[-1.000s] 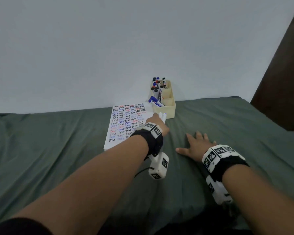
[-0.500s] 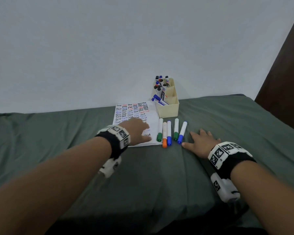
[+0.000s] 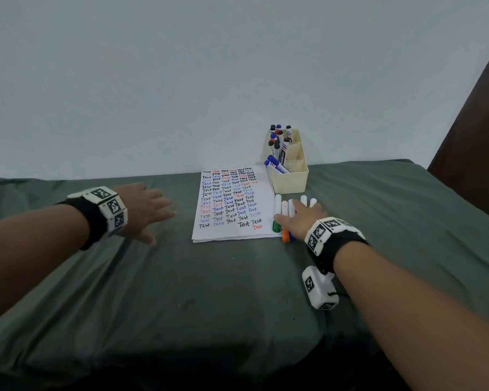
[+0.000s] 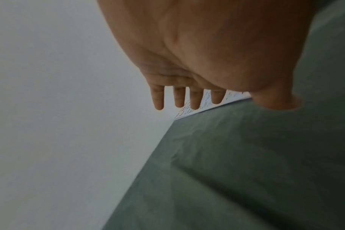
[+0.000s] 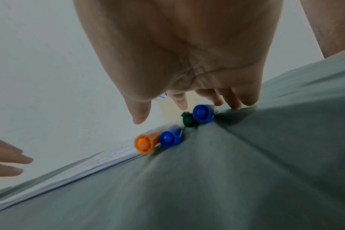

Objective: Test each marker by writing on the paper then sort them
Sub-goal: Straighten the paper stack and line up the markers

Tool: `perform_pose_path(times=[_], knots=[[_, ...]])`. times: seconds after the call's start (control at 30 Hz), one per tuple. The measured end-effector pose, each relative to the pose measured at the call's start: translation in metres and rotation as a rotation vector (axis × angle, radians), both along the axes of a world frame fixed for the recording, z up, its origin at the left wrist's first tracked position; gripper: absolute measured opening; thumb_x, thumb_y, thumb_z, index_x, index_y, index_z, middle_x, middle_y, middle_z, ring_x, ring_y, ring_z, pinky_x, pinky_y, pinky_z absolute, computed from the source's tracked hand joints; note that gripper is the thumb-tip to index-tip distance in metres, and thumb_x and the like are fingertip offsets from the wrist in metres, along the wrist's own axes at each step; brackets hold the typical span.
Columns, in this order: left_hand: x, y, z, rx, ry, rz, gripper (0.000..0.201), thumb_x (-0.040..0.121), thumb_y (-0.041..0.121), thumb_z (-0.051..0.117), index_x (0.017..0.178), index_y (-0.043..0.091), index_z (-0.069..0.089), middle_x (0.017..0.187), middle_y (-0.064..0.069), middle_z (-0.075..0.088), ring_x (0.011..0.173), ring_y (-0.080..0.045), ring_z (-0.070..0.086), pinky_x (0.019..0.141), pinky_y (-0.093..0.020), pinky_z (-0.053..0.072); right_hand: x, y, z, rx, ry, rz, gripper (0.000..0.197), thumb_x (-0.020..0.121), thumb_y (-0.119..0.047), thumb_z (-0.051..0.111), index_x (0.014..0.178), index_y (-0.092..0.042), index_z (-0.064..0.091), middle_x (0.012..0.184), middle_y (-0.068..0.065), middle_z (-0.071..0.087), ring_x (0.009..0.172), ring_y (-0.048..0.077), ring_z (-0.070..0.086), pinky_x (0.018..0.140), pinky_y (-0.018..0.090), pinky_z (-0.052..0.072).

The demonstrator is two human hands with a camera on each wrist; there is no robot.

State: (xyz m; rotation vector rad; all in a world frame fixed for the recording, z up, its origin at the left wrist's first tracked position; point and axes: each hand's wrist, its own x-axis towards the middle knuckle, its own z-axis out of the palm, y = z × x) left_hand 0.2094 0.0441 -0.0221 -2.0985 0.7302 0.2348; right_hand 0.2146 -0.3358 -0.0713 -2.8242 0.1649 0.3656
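The green sheet (image 3: 237, 292) covers the whole surface, and the paper (image 3: 232, 201), filled with rows of "Test" in black, blue and red, lies at about twelve o'clock from the person, its far right corner beside the cream organizer (image 3: 290, 179) that holds upright markers in its far compartments. The left hand (image 3: 146, 207) sits at nine o'clock of the paper, palm down, fingers straight and slightly spread, holding nothing; whether it touches the sheet cannot be told. The right hand (image 3: 301, 218) lies at three o'clock of the paper over a row of loose markers (image 3: 278, 206), fingers extended and a little apart. Only the right wrist view shows the fingertips (image 5: 234, 102) reaching the sheet past the caps: orange (image 5: 143, 144), blue (image 5: 168, 138), green (image 5: 188, 119), blue (image 5: 202, 113). The left wrist view shows four separated fingers (image 4: 158, 99) above the paper's edge.
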Motion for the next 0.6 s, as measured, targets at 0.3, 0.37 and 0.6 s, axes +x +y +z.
perform_pose_path(times=[0.3,0.37,0.6], knots=[[-0.009,-0.032,-0.036,-0.549,0.102,0.335,0.106,0.068,0.093,0.012,0.158,0.038,0.002,0.166,-0.001,0.013,0.151,-0.024,0.016,0.121,-0.044,0.021,0.017,0.010,-0.013,-0.075,0.001,0.173,0.063,0.103,-0.041,0.038,0.161,-0.032,0.013,0.167,0.018,0.003,0.153,0.040,0.006,0.121,0.047,0.019],[-0.013,-0.051,-0.054,-0.734,0.169,0.453,0.104,0.074,0.088,0.027,0.159,0.034,-0.002,0.167,-0.005,0.004,0.153,-0.026,0.009,0.123,-0.044,0.014,0.017,0.009,-0.018,-0.092,0.023,0.196,0.066,0.104,-0.038,0.038,0.162,-0.033,0.007,0.168,0.016,-0.006,0.153,0.043,0.000,0.122,0.052,0.014],[-0.015,-0.080,-0.091,-0.737,0.178,0.589,0.094,0.078,0.091,0.023,0.152,0.047,-0.016,0.165,0.003,-0.021,0.152,-0.029,-0.011,0.121,-0.056,0.003,0.024,-0.001,-0.028,-0.151,0.048,0.250,0.071,0.098,-0.046,0.034,0.161,-0.036,0.003,0.169,0.012,-0.013,0.153,0.044,-0.010,0.121,0.061,0.005]])
